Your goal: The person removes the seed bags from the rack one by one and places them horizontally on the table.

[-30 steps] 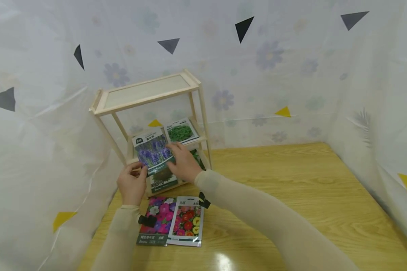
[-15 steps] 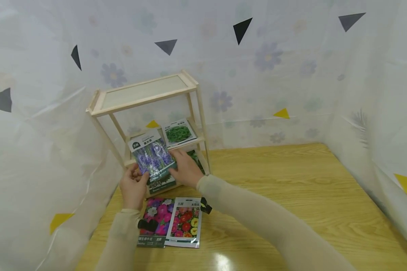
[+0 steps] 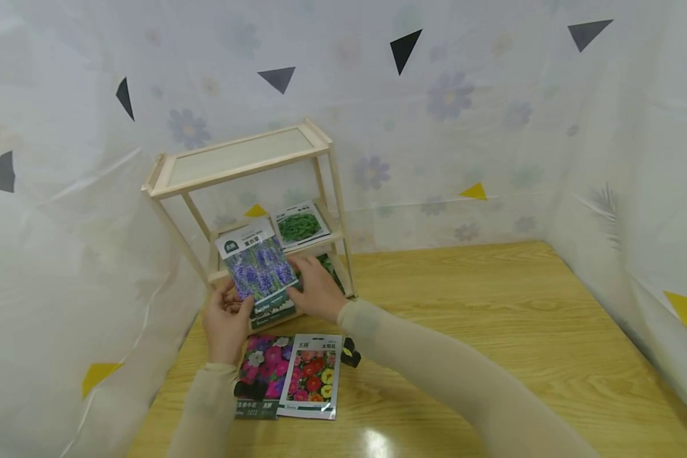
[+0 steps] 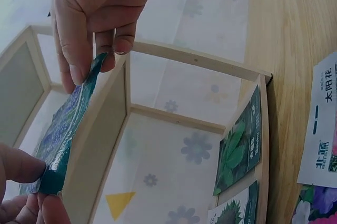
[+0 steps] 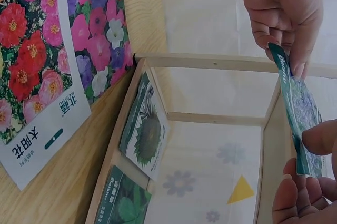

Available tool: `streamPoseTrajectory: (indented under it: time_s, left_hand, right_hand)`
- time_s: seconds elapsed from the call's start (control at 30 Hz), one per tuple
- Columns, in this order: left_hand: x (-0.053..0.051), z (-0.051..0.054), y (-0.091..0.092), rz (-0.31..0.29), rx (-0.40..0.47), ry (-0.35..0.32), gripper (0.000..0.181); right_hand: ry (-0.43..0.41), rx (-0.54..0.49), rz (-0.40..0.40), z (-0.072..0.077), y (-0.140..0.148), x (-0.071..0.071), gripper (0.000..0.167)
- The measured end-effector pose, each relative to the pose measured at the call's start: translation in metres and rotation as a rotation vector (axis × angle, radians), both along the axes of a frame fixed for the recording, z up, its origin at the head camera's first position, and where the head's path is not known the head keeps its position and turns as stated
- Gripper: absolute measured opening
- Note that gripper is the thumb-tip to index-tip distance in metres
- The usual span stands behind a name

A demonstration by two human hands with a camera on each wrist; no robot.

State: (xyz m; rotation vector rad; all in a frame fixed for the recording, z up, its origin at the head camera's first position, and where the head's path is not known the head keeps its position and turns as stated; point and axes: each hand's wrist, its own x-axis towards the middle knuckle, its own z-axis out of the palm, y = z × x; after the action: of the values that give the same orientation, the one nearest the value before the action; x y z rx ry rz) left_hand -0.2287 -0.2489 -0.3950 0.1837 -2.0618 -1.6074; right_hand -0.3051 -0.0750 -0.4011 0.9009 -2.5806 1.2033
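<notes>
A seed packet with purple lavender flowers [image 3: 260,266] is held tilted in front of the rack's middle shelf. My left hand [image 3: 227,321] pinches its lower left side between thumb and fingers. On its right edge, my right hand [image 3: 319,287] pinches with thumb in front and fingers behind. Both grips show in the left wrist view, where the packet's teal bottom strip [image 4: 60,166] is seen edge-on. Behind it, a packet with a green leafy plant [image 3: 300,227] leans on the middle shelf. The sunflower packet [image 5: 145,132] and another green-leaf packet [image 5: 124,200] lie on the lower shelf.
The small wooden rack [image 3: 240,172] stands at the back left of the wooden table [image 3: 464,331]. In front of it lie a pink-and-purple flower packet [image 3: 269,362] and a white-bordered packet with red and yellow flowers [image 3: 312,376], side by side. Patterned sheeting [image 3: 492,127] encloses the table.
Both hands keep their pinch on the lavender packet. It has shifted slightly left and down from the middle shelf, and its tilt has changed a little. The other packets stay where they were.
</notes>
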Motion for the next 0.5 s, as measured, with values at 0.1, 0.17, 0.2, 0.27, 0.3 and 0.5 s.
streamPoseTrajectory:
  time_s: [0.1, 0.17, 0.2, 0.27, 0.3, 0.5]
  left_hand:
    - [0.004, 0.001, 0.004, -0.016, -0.04, 0.017, 0.049]
    - [0.007, 0.002, 0.007, -0.017, -0.08, 0.026, 0.049]
    - [0.007, 0.001, 0.008, -0.022, -0.098, 0.04, 0.049]
    - [0.007, -0.001, 0.009, -0.025, -0.125, 0.054, 0.049]
    - [0.005, -0.004, 0.009, -0.031, -0.131, 0.062, 0.049]
    - [-0.003, -0.026, 0.005, -0.099, -0.139, 0.083, 0.053]
  right_hand:
    - [0.009, -0.025, 0.0, -0.001, 0.006, 0.0, 0.056]
    - [0.014, -0.041, 0.005, -0.001, 0.01, 0.0, 0.054]
    - [0.008, -0.053, 0.01, -0.001, 0.013, 0.0, 0.053]
    - [0.0, -0.077, 0.015, -0.002, 0.017, -0.001, 0.051]
    - [-0.009, -0.093, 0.019, -0.002, 0.02, -0.002, 0.05]
    - [-0.072, -0.187, 0.047, -0.003, 0.036, -0.001, 0.048]
